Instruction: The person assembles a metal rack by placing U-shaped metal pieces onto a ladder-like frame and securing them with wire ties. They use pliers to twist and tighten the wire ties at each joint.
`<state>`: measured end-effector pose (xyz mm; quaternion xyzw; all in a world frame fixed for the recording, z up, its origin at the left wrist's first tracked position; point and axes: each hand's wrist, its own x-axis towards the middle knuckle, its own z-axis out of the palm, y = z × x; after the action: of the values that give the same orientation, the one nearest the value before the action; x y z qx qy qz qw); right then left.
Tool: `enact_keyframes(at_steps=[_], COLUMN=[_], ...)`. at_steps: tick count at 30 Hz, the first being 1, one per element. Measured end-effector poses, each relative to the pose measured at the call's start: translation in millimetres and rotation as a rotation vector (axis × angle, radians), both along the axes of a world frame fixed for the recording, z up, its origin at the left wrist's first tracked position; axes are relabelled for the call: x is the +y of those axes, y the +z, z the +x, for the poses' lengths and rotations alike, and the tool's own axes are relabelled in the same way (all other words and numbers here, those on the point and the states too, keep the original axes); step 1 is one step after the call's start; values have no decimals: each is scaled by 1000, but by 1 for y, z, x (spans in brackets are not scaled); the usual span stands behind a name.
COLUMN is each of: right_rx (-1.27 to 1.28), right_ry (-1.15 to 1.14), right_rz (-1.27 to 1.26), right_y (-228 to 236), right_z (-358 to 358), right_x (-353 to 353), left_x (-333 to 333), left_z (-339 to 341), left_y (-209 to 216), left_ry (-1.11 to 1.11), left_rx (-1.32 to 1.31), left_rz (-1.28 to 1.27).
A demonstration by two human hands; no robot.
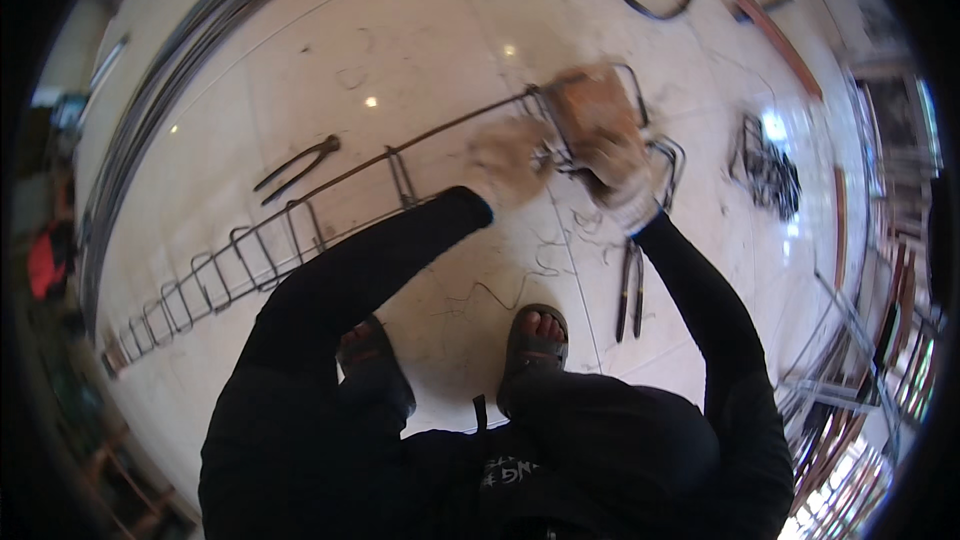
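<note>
steel cage [345,176] lies on tiled floor [430,40], left hand [508,160] and right hand [618,172] blurred at its nearer end; can't tell if fingers clamp it.

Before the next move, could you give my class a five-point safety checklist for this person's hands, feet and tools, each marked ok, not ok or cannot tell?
1. Left hand grip: cannot tell; it is motion-blurred.
2. Right hand grip: cannot tell; blurred, close to the reddish-brown block.
3. Both sandals clear of the metal frame: ok; they stand apart from it, on the person's side.
4. Floor free of loose wire: not ok; wire scraps lie in front of the feet.
5. Pincers in sight: ok; they lie on the floor beyond the frame's long bar.
</note>
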<state>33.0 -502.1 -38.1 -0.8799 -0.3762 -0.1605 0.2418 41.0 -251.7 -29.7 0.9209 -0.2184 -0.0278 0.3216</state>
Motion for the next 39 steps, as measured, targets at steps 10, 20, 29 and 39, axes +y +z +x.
enact_keyframes(at_steps=[10,20,29,39], right_rx=[56,30,21,185], right_ry=[-80,-45,-105,-222], right_rz=[97,179,193,234], right_y=[5,2,7,23], right_z=[-14,-24,-27,-31], right_x=[6,5,8,18], left_x=[-8,-6,-8,22], left_z=[62,66,63,100], left_y=[0,-25,-15,-35], left_ry=[-48,20,252,110], left_rx=[-221,-120,62,664], left_rz=[97,-217,-231,-354])
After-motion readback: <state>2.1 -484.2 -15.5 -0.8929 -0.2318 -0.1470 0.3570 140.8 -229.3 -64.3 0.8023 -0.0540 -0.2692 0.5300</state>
